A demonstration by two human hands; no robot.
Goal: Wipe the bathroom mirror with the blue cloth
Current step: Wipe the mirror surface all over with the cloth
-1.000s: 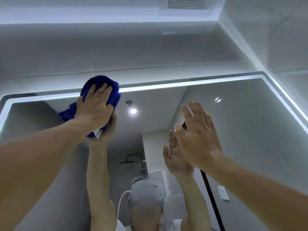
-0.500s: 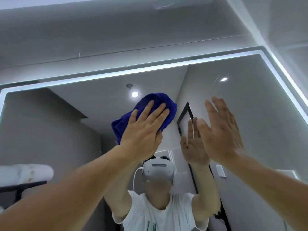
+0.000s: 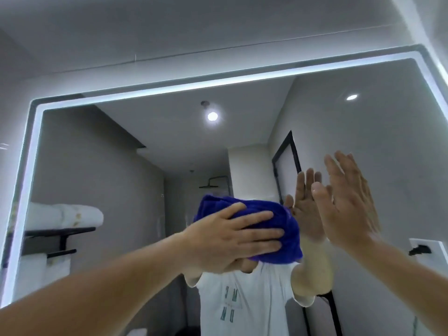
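Now: left hand (image 3: 232,236) flat, fingers straight and slightly spread, pressing the blue cloth (image 3: 291,238) against the mirror (image 3: 363,132); forearm reaches up from lower left. Right hand (image 3: 349,207) just right of the cloth, wide open, fingers upright, palm toward the glass; contact unclear.

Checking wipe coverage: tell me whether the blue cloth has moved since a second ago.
Yes. The blue cloth has gone down and rightward, from the mirror's lit top strip to well below it, mid-glass.
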